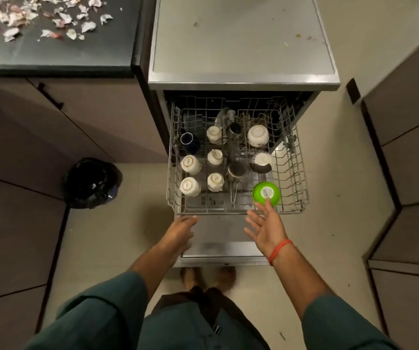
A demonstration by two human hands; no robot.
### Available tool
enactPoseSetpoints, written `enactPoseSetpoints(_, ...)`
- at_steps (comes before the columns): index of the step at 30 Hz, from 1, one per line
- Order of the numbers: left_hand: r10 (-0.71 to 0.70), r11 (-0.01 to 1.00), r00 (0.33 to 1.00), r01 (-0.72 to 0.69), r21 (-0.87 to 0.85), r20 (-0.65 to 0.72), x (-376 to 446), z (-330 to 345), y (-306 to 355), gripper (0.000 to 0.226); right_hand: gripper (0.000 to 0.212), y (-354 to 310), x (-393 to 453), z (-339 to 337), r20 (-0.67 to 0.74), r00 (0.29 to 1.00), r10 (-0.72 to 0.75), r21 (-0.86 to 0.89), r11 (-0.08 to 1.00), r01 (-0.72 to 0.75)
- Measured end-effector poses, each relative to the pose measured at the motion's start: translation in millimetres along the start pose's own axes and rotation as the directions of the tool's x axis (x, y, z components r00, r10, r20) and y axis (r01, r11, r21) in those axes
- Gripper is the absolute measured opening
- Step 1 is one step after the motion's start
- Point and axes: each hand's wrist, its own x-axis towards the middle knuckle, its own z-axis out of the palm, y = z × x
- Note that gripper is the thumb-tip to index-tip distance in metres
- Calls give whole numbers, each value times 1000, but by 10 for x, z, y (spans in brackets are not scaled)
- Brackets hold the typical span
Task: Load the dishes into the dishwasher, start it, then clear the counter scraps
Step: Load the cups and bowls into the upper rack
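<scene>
Touching green bowl (266, 193), label unreadable, right hand (266, 228)

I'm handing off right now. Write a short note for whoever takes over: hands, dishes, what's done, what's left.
Left hand: open, at the upper rack's front left edge.
Right hand: open, fingertips at the green bowl.
Cups and bowls sit upside down in the pulled-out rack; dishwasher door is down.
Left: push the rack in, shut the door, start the cycle, clear the scraps off the dark counter.
</scene>
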Motion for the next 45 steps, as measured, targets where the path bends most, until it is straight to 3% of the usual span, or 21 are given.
enactPoseSetpoints(3, -18, 995, 999, 22, -94, 42, 67, -100, -166, 62, 63, 56, -85, -67, -30, 1000, 2, 12, 1000, -1)
enactPoseSetpoints(14, -63, 983, 998, 64, -172, 9, -28, -34, -219, 60, 70, 82, -115, -318, -70, 997, 34, 44, 999, -31)
enactPoseSetpoints(27, -92, 923, 990, 45, -382, -106, 73, 660, -133, 59, 78, -182, 543, -792, 50, 979, 195, 16, 980, -196)
enactPoseSetpoints(36, -153, 898, 975, 71, -433, -158, 251, 1045, -11, 64, 75, -235, 891, -919, -7, 961, 275, -140, 952, -273)
enactPoseSetpoints(45, -230, 843, 968, 145, -519, -104, 600, 952, 129, 78, 80, -219, 1011, -850, -94, 954, 284, -61, 955, -290)
